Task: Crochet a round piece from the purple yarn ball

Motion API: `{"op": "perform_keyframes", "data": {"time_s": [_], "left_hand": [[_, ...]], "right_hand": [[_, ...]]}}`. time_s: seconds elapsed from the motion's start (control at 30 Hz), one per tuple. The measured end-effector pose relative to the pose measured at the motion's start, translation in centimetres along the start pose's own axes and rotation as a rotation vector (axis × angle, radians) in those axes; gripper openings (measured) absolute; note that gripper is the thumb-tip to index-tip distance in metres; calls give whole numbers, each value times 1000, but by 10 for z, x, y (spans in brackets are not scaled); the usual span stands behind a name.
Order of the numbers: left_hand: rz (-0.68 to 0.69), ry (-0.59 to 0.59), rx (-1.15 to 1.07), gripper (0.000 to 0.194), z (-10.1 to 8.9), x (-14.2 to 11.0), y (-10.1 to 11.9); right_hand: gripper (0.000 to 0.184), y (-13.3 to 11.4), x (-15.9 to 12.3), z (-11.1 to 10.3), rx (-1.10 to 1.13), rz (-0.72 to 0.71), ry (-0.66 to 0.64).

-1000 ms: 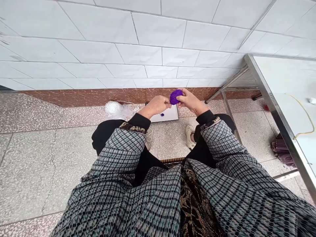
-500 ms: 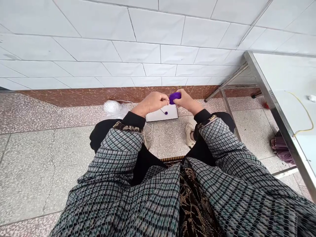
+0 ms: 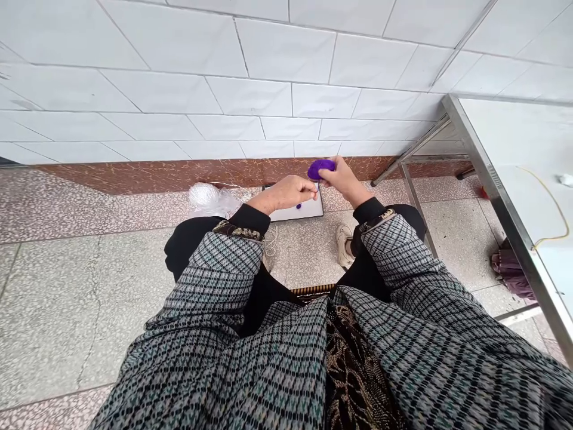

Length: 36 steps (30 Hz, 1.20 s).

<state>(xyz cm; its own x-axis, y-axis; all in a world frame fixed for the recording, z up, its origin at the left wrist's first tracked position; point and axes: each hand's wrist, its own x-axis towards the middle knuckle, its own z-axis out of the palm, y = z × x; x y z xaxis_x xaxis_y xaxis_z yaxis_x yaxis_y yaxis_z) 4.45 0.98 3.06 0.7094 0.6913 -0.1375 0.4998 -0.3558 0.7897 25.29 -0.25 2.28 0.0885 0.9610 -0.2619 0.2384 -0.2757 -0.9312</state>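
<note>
My right hand (image 3: 344, 180) grips an oval purple yarn piece (image 3: 315, 168), thumb across its front and fingers behind. Whether the piece is wound or crocheted is too small to tell. Just below and left of it, my left hand (image 3: 293, 194) is closed in a pinch. A thin dark strand of yarn (image 3: 317, 187) shows between the pinched fingertips and the purple piece. Beneath my left hand, a small purple ball (image 3: 299, 206) lies on a white flat box (image 3: 308, 208) on the floor, partly hidden by that hand.
White yarn in a clear plastic bag (image 3: 205, 197) lies left of the box, with loose white cord (image 3: 271, 239) by my foot. A metal-framed table (image 3: 501, 179) stands at right, bearing a yellow wire (image 3: 559, 209). A tiled wall (image 3: 264, 95) rises ahead.
My left hand has moved down and to the right, below the purple piece. My right hand has tilted the piece up and slightly right, so more of it shows.
</note>
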Motion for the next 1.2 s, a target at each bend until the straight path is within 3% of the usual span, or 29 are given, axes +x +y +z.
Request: {"op": "perform_keyframes", "data": {"time_s": [0.03, 0.1, 0.2, 0.27, 0.33, 0.43, 0.5, 0.57, 0.63, 0.73, 0.8, 0.9, 0.97, 1.03, 1.1, 1.2], "left_hand": [[-5, 36, -1, 23, -2, -2, 1], [-31, 170, -14, 24, -9, -5, 0], [-74, 314, -48, 22, -15, -3, -7], [-87, 313, -64, 22, -13, -1, -10], [-76, 212, -53, 21, -8, 1, -9], [-6, 4, -15, 21, -3, -2, -4], [14, -17, -1, 22, -4, -5, 0], [-3, 80, 10, 24, -8, -8, 0], [-33, 200, 18, 25, -12, -8, -3], [-68, 291, 9, 25, -14, -6, -10], [-77, 273, 2, 24, -12, -4, -12], [-42, 145, 24, 24, -6, -4, -10], [15, 46, 30, 24, -2, -7, -6], [64, 11, 23, 24, 0, -10, -1], [67, 59, 36, 24, -1, -14, 1], [18, 168, 76, 23, -9, -21, 0]], "right_hand": [[41, -1, -3, 0, -107, 17, -41], [45, -4, -11, -2, -213, 45, -271], [44, -13, -20, -6, 12, 50, -604], [43, -18, -21, -9, 250, 17, -575], [40, -21, -17, -9, 385, 3, -400], [25, -17, -8, -5, 313, 69, -172], [23, -13, -5, -2, 127, 132, -123], [30, -10, -7, -1, -49, 146, -188], [36, -11, -12, -3, -103, 109, -389], [40, -18, -20, -11, 84, 61, -649], [40, -24, -22, -14, 274, 41, -601], [34, -26, -17, -11, 424, 14, -353], [24, -22, -10, -6, 376, 44, -229], [19, -16, -6, -2, 188, 96, -179], [27, -10, -4, -1, -87, 121, -251], [36, -10, -11, -9, -258, 87, -611]]}}
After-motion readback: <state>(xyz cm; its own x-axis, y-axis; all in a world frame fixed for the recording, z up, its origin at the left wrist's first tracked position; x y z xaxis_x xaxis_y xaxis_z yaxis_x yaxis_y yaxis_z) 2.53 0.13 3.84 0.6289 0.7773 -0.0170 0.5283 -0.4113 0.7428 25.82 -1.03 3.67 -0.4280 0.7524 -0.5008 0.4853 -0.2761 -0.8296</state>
